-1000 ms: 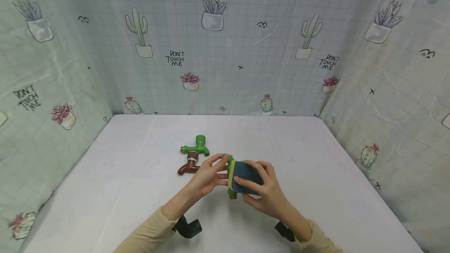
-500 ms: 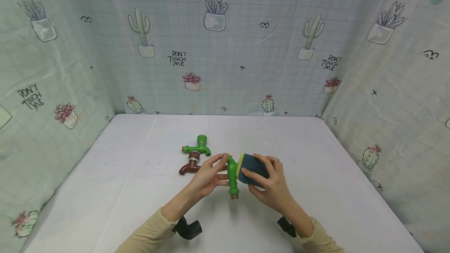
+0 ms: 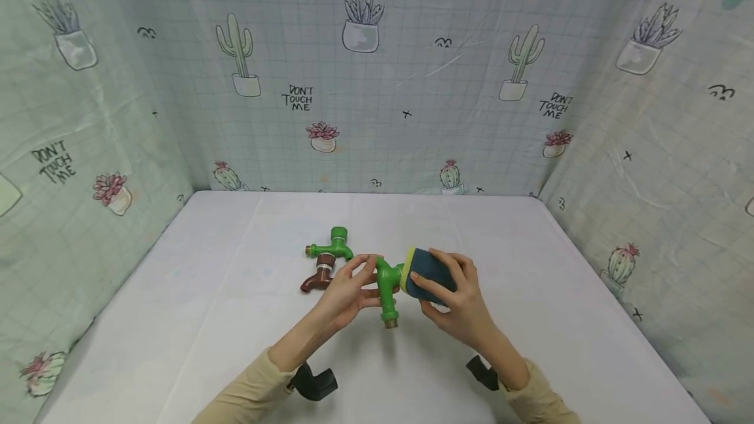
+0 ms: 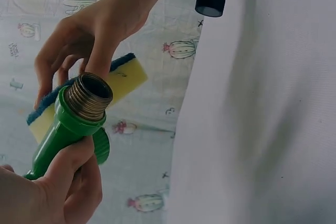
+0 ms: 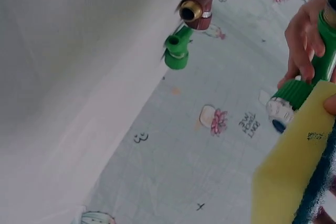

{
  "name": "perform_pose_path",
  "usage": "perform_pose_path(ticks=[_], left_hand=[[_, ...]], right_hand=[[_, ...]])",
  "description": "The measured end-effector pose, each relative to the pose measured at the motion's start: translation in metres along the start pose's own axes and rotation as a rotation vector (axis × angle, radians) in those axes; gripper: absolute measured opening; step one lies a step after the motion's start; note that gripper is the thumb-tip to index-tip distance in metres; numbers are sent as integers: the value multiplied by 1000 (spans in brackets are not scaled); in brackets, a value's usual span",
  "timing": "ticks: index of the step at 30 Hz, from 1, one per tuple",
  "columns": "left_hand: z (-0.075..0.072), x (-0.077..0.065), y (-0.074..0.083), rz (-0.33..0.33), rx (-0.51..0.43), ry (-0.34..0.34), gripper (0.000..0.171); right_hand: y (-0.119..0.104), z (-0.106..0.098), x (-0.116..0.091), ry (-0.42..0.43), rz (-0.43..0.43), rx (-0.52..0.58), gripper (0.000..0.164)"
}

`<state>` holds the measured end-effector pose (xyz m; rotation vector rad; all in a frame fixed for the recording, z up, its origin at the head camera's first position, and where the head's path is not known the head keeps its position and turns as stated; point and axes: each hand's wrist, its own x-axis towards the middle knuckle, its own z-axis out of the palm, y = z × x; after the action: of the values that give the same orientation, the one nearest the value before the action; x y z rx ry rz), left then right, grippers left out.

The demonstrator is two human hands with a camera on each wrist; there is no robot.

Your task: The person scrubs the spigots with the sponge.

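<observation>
My left hand (image 3: pixel 346 294) grips a green plastic faucet (image 3: pixel 386 285) above the table, its brass threaded end pointing down towards me. In the left wrist view that brass thread (image 4: pixel 90 98) shows large, with the fingers round the green body below it. My right hand (image 3: pixel 462 309) holds a two-layer sponge (image 3: pixel 432 275) by its dark blue scouring side. The sponge's yellow face (image 5: pixel 296 150) is turned to the faucet, close to its side branch. Whether they touch there is hard to tell. In the right wrist view the faucet's ribbed green cap (image 5: pixel 295 93) stands beside the sponge.
Behind my left hand, a second green faucet (image 3: pixel 334 250) and a brown faucet (image 3: pixel 321 273) lie close together on the white table (image 3: pixel 235 319). A cactus-printed cloth (image 3: pixel 389 84) walls the back and both sides. Black mounts (image 3: pixel 315 383) sit at both wrists.
The sponge has moved right and slightly away from me, uncovering the green faucet's body. The faucet has turned a little in the left hand, and its side branch now shows.
</observation>
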<state>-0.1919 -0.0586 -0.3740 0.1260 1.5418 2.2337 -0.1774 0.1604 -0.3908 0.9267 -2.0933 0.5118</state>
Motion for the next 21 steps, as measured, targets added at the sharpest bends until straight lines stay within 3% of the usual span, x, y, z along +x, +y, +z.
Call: perform_pose_path(ticks=[6, 10, 15, 21], left_hand=[[3, -1, 2, -5, -27, 14, 40], [3, -2, 2, -14, -25, 21, 43], [3, -3, 0, -35, -22, 57, 46], [-1, -4, 3, -53, -73, 87, 56]], right_hand=[[-7, 2, 3, -14, -147, -69, 30], [-9, 3, 2, -8, -177, -119, 39], [-6, 6, -2, 35, -208, -149, 28], [4, 5, -6, 94, -245, -160, 27]])
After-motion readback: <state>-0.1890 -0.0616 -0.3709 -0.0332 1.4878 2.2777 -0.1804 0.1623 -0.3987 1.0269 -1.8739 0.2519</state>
